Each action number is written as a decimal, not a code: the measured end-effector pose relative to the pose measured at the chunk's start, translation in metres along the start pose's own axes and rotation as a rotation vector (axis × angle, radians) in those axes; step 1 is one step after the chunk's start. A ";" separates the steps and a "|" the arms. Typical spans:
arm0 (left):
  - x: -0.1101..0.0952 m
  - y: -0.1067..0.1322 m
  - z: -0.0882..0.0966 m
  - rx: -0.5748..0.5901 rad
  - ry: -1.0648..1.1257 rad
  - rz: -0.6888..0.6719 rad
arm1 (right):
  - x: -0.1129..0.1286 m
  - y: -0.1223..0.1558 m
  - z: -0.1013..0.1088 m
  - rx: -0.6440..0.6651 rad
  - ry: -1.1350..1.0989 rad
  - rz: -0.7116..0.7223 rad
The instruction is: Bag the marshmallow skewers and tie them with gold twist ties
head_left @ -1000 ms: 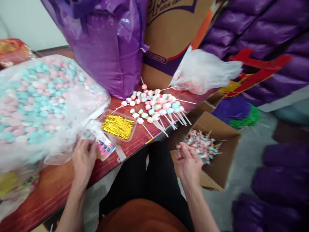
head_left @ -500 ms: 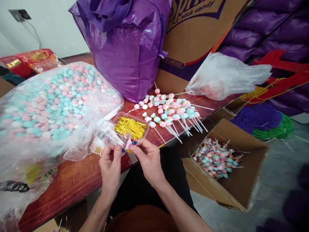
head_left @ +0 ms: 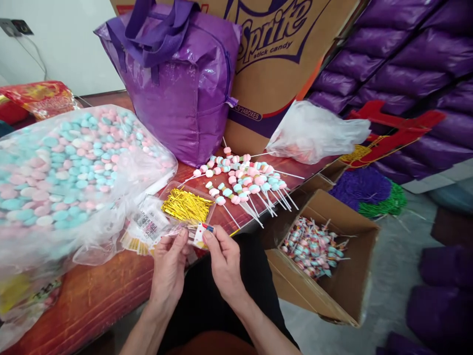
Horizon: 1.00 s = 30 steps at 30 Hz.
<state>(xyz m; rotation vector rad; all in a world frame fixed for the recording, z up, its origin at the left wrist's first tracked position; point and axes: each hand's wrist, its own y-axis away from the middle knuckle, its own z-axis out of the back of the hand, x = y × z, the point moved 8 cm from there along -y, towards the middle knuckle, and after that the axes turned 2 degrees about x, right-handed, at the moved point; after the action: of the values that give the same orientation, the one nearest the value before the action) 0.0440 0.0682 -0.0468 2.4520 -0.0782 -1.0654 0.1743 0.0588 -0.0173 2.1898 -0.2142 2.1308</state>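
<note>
Between both hands a small clear wrapper with a printed corner is stretched over the table edge. My left hand pinches its left end between thumb and fingers. Its printed right end is pinched by my right hand. Just beyond the fingers, gold twist ties fill a clear shallow tray. A pile of flat printed wrappers lies left of it, close to my left hand. Candy skewers of pink, blue and white pieces on white sticks lie heaped behind my right hand.
A large clear bag of loose pastel candies covers the table's left side. Behind stand a purple zip bag and a big carton. A white plastic bag lies right. Below, an open cardboard box holds wrapped candy sticks.
The view has shifted, so the table things sit further left. My hands have drawn slightly apart, and more of the wrapper shows stretched between them.
</note>
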 end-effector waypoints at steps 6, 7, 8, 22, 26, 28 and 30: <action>0.002 -0.002 -0.005 0.010 0.003 -0.028 | -0.012 -0.003 0.010 -0.042 0.080 0.011; 0.002 -0.004 -0.004 -0.004 0.002 -0.018 | -0.013 -0.004 0.012 -0.040 0.091 0.012; 0.001 -0.007 -0.003 -0.024 0.006 -0.015 | -0.014 -0.005 0.015 -0.041 0.102 0.013; -0.011 -0.023 -0.001 -0.109 0.037 -0.065 | -0.001 -0.041 0.024 0.142 0.330 0.112; -0.019 -0.029 0.008 -0.204 0.075 -0.137 | 0.027 -0.093 0.036 0.085 0.790 0.321; -0.021 -0.031 0.015 -0.266 0.088 -0.144 | 0.040 -0.128 0.053 -0.109 1.159 0.350; -0.022 -0.032 0.020 -0.295 0.087 -0.143 | 0.044 -0.161 0.064 -0.188 1.485 0.311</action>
<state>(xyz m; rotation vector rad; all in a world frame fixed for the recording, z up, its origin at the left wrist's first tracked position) 0.0106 0.0934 -0.0580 2.2567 0.2677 -0.9508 0.2631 0.2059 0.0309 0.1083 -0.5642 3.0105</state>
